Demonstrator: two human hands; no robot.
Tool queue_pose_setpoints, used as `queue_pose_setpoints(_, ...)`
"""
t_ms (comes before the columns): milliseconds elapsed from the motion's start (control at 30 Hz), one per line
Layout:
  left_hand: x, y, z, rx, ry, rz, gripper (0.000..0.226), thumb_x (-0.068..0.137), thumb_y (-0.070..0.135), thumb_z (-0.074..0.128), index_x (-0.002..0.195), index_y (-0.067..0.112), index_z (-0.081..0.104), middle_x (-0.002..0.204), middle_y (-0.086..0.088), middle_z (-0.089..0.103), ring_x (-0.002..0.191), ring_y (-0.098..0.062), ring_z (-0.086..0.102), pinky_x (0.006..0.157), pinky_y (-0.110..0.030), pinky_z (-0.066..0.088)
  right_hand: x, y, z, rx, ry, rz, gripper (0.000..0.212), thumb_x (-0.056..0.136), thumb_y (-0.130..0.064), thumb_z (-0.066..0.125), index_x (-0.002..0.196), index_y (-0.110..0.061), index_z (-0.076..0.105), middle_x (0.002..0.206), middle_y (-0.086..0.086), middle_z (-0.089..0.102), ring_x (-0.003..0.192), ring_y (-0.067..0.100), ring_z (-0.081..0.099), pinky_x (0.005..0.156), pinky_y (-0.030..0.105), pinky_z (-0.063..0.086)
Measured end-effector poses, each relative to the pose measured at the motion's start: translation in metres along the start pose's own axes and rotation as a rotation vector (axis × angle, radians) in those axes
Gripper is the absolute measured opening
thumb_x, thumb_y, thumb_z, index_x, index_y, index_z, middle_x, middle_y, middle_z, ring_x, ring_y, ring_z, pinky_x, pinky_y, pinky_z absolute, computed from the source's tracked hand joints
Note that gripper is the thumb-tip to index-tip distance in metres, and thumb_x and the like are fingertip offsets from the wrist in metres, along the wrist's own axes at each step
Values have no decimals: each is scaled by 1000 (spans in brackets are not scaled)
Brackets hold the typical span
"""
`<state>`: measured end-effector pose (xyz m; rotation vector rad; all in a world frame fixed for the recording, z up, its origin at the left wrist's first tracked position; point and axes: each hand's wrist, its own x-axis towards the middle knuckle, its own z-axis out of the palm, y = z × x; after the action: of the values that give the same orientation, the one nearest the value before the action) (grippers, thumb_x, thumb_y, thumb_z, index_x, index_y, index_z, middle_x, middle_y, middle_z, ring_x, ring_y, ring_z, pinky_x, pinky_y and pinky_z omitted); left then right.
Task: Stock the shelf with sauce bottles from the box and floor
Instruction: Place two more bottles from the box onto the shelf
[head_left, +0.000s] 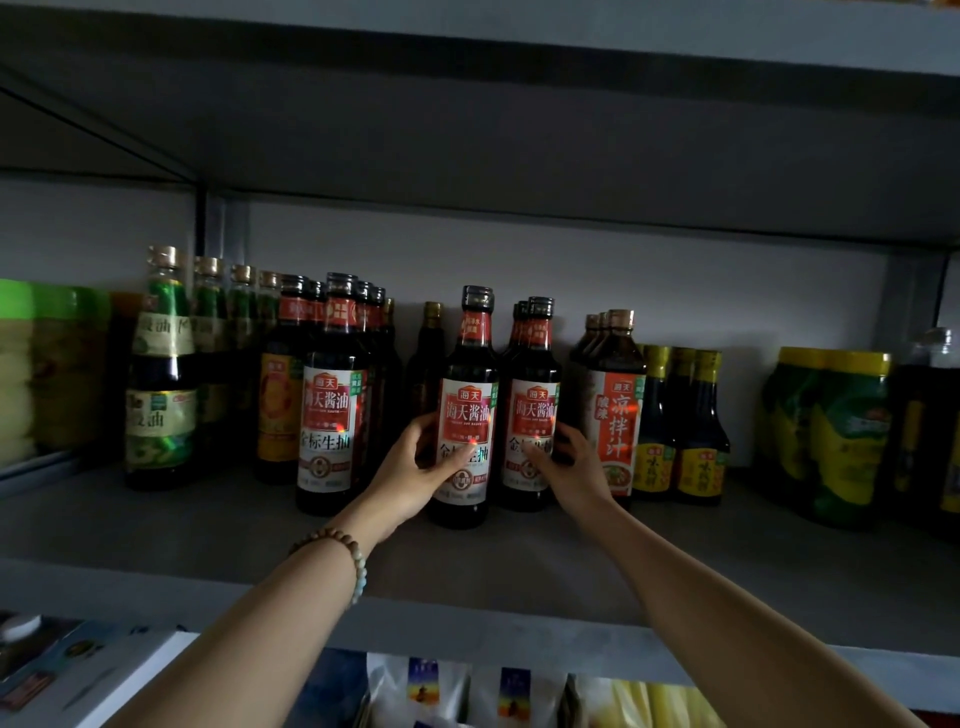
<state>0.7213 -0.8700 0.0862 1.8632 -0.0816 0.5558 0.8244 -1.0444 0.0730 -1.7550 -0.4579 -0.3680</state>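
Front soy sauce bottle (464, 405): dark glass, black cap, red-and-white label with 海天酱油 up top and 金标生抽 lower down. It's upright on the shelf (519, 582), a bit forward of its neighbours.
Left hand (415, 467): fingers wrapped round the lower left of that bottle, thumb across the front of the label. There's a beaded bracelet (348, 551) on the wrist.
Second soy sauce bottle (532, 410): same 海天酱油 label, just beside the first on its right, with more of the same lined up behind.
Right hand (576, 462): fingers curled round its lower right side, thumb on the label.
Third soy sauce bottle (330, 415): same 海天 金标生抽, off to the left, heading its own row.
凉拌汁 bottle (618, 410): right next to the right hand, orange-red label, 海天 logo, small 酸辣, gold cap.
Yellow-capped bottles (698, 426): further right, yellow labels, writing too blurry to read.
Green-label bottles (161, 374): far left, gold caps, only 油 is legible.
Yellow-lidded jars (831, 431): far right, text unreadable.
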Motion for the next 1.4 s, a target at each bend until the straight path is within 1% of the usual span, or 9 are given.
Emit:
queue_pose_setpoints(200,3,-4,0,-21,-27,-11,67,83,37,64,140,29,29,140,4,44,114,-3,40,93,-23,34,3,4,4,9,-10,18,59,84,-32,67,137,-16,43,128,3,57,116,17,54,88,28,47)
queue_pose_setpoints(367,5,-8,1,-14,-26,-17,68,81,40,65,139,29,30,140,3,45,125,-10,41,97,-25,35,3,3,6,7,-15,43,60,86,-32,64,139,-18,40,134,4,53,122,21,51,94,33,46)
queue_pose_setpoints(500,7,-10,1,-19,-23,-7,68,79,43,65,138,30,32,138,3,47,116,-5,44,96,-25,37,3,3,8,19,-13,54,62,85,-33,66,139,-18,40,135,4,53,123,20,50,97,33,45)
queue_pose_setpoints(600,7,-10,1,-19,-17,-4,67,79,49,60,138,31,32,138,3,47,119,-7,45,93,-24,38,4,4,6,57,-36,106,66,83,-40,66,140,-18,40,136,5,53,123,21,51,101,38,45)
queue_pose_setpoints(767,7,-9,2,-34,-12,17,60,85,41,59,138,29,34,138,3,47,112,-1,41,89,-19,36,3,5,6,153,-64,212,65,85,-43,61,140,-15,41,135,8,53,124,24,51,99,34,42)
queue_pose_setpoints(933,10,-12,1,-11,-12,9,64,82,46,60,138,32,33,140,4,44,128,-11,41,95,-25,36,4,7,9,157,-40,240,69,81,-49,63,140,-19,42,135,8,53,124,25,50,104,41,42)
queue_pose_setpoints(1000,11,-13,2,-10,-10,11,65,81,47,61,138,32,34,140,4,45,128,-12,41,96,-25,37,4,7,10,152,-25,249,71,79,-52,64,139,-20,43,136,8,53,123,25,51,105,42,42)
queue_pose_setpoints(1167,11,-13,3,-21,-12,22,66,79,46,62,137,30,35,137,5,48,114,-4,46,92,-23,40,4,8,10,157,-28,258,70,81,-48,64,140,-19,41,138,8,50,125,25,49,104,40,42)
queue_pose_setpoints(1400,12,-12,4,1,-27,13,67,82,46,59,140,31,30,140,5,44,117,-6,43,92,-24,38,2,2,6,113,-64,269,67,85,-45,61,141,-17,38,140,9,49,126,25,48,101,34,39)
